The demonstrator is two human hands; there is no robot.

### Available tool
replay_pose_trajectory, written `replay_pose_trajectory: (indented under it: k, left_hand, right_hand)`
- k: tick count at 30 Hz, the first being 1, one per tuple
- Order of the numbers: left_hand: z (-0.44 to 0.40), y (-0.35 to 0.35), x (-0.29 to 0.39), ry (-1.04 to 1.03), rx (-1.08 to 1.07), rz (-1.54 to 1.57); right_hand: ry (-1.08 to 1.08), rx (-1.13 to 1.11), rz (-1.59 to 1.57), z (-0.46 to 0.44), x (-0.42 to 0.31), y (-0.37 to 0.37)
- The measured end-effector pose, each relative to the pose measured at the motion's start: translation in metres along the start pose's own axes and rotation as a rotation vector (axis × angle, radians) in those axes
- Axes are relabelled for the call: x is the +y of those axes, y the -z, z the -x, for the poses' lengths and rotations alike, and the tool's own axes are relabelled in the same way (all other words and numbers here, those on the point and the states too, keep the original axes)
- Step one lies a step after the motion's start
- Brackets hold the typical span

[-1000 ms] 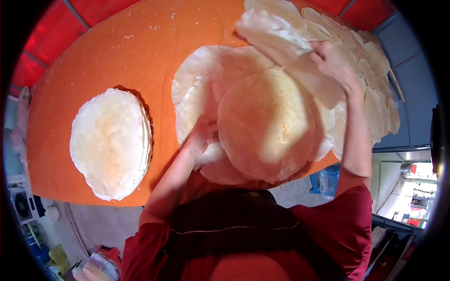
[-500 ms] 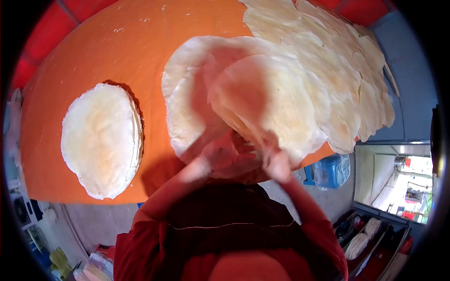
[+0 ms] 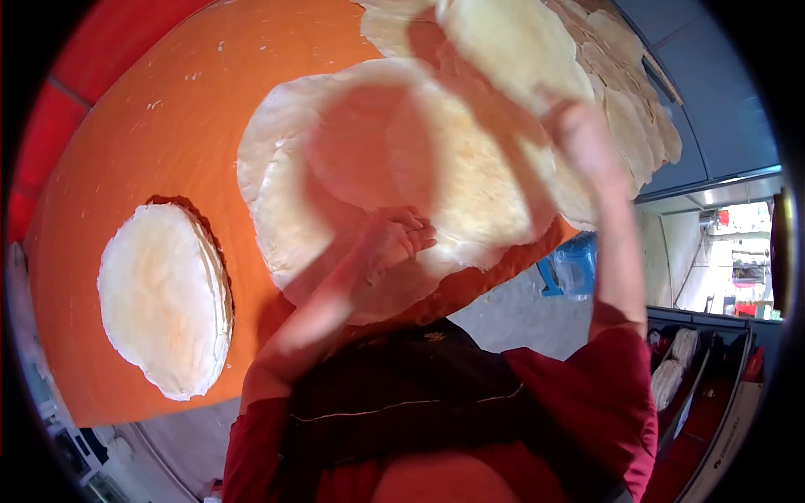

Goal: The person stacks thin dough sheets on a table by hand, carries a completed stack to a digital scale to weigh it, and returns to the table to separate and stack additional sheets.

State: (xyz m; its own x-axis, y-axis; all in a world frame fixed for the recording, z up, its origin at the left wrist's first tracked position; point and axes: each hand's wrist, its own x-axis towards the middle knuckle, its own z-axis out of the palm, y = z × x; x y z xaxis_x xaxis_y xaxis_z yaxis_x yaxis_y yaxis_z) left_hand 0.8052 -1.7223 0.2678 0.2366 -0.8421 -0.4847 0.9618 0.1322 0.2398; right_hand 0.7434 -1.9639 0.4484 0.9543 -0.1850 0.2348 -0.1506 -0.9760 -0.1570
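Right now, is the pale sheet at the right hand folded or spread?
Spread: the sheet shows a broad face at the right hand, no fold visible. Its far edge is out of view.

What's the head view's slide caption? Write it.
Right hand gripping a thin sheet, left hand over overlapping sheets, a separate stack nearby on the orange table.

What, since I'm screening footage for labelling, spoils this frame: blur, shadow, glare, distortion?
All in the head view: right hand motion-blurred; left hand sharper; dark reddish shadows across the thin sheets; bright opening at right washed out; orange tabletop bowed at its edges, picture corners black.
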Motion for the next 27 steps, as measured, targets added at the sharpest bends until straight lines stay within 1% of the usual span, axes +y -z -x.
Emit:
replay_pose_trajectory:
  k: [1, 2, 3, 4, 5, 6, 8, 9, 10, 12, 13, 15, 16, 17, 18, 19, 20, 21, 22, 24, 25, 26, 27]
  left_hand:
    - [-0.007, 0.003, -0.005, -0.003, -0.027, 0.024]
    - [-0.018, 0.01, -0.012, -0.01, -0.053, 0.051]
    - [-0.024, 0.014, -0.018, -0.017, -0.078, 0.078]
    - [-0.024, 0.01, -0.021, -0.037, -0.069, 0.106]
    - [-0.022, 0.003, -0.022, -0.058, -0.061, 0.133]
    - [-0.022, -0.003, -0.023, -0.08, -0.053, 0.159]
    - [-0.023, -0.012, -0.023, -0.182, -0.244, 0.102]
    - [-0.024, -0.015, -0.022, -0.236, -0.339, 0.069]
    - [-0.026, -0.016, -0.021, -0.229, -0.34, 0.02]
    - [-0.03, -0.019, -0.017, -0.224, -0.346, -0.07]
    - [-0.028, -0.02, -0.015, -0.223, -0.259, -0.177]
    - [-0.017, -0.022, -0.012, -0.212, -0.078, -0.393]
    - [-0.016, -0.012, -0.011, -0.296, -0.002, -0.454]
    - [-0.017, 0.006, -0.012, -0.379, 0.072, -0.514]
    - [-0.015, 0.023, -0.012, -0.456, 0.142, -0.573]
    - [-0.007, 0.042, -0.009, -0.6, 0.27, -0.624]
    - [0.004, 0.06, 0.0, -0.744, 0.395, -0.671]
    - [0.015, 0.073, 0.02, -0.692, 0.383, -0.592]
    - [0.016, 0.072, 0.031, -0.677, 0.384, -0.512]
    - [0.02, 0.056, 0.046, -0.685, 0.399, -0.349]
    - [0.021, 0.047, 0.049, -0.705, 0.414, -0.264]
    - [0.021, 0.043, 0.055, -0.64, 0.466, -0.291]
    - [0.02, 0.041, 0.062, -0.578, 0.517, -0.315]
  right_hand:
    - [0.144, 0.047, 0.195, 0.014, 0.003, -0.039]
    - [-0.094, -0.077, -0.136, 0.03, -0.008, -0.068]
    - [0.103, -0.067, 0.017, 0.05, 0.015, -0.118]
    - [0.105, -0.387, 0.2, 0.063, 0.014, -0.133]
    - [0.105, -0.464, 0.222, 0.078, 0.009, -0.144]
    - [0.084, -0.16, 0.097, 0.094, -0.005, -0.151]
    - [-0.018, -0.145, -0.046, 0.111, -0.016, -0.157]
    - [0.043, 0.003, -0.108, 0.114, -0.022, -0.16]
    - [0.103, 0.153, -0.169, 0.116, -0.027, -0.161]
    - [0.123, 0.184, -0.053, 0.123, -0.032, -0.158]
    - [0.134, 0.199, 0.006, 0.121, -0.032, -0.156]
    - [0.115, 0.061, -0.073, 0.117, -0.023, -0.166]
    - [0.102, -0.004, -0.112, 0.116, -0.013, -0.174]
    - [0.253, -0.012, -0.003, 0.112, 0.018, -0.184]
    - [0.213, -0.062, -0.011, 0.092, 0.035, -0.166]
    - [0.081, -0.069, -0.045, 0.062, 0.041, -0.126]
    - [-0.082, -0.027, -0.068, 0.033, 0.039, -0.077]
    - [-0.19, 0.053, -0.054, 0.011, 0.031, -0.026]
    - [-0.222, 0.144, -0.008, -0.006, 0.022, 0.02]
    - [-0.081, 0.266, 0.086, -0.037, 0.009, 0.085]
    - [0.109, 0.315, 0.147, -0.051, 0.017, 0.095]
    - [0.297, 0.371, 0.218, -0.064, 0.025, 0.104]
    - [0.055, 0.24, -0.267, -0.069, 0.025, 0.099]
